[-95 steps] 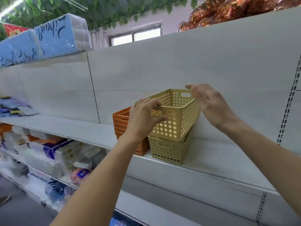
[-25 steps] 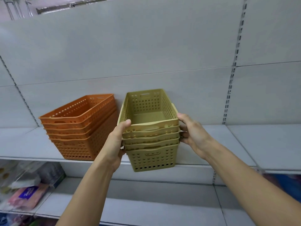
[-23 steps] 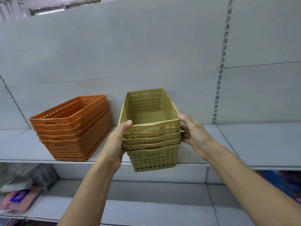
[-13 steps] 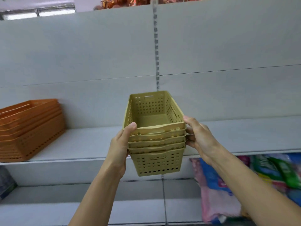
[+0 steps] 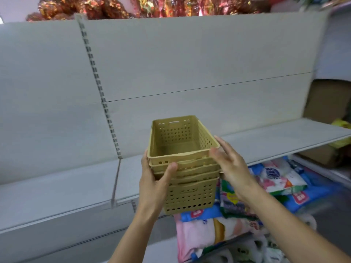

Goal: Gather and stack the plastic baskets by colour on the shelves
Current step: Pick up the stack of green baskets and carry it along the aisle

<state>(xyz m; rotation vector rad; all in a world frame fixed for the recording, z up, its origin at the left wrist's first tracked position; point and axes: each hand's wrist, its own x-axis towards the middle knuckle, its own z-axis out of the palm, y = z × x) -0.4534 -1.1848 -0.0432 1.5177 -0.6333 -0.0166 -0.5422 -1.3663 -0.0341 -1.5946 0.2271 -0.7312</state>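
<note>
Stack of tan baskets (image 5: 185,168), nested, open side up, long axis running away from the person toward the shelf's back panel (image 5: 190,59). Held in the air in front of the grey shelf (image 5: 57,186). Left hand (image 5: 153,184): grip around the near left corner, thumb across the rims. Right hand (image 5: 230,168): fingers straight, at the right rim. Packaged goods (image 5: 237,211) lie on the lower shelf.

Two bare forearms, no sleeves, left grip (image 5: 154,179), right grip (image 5: 232,168)
</note>
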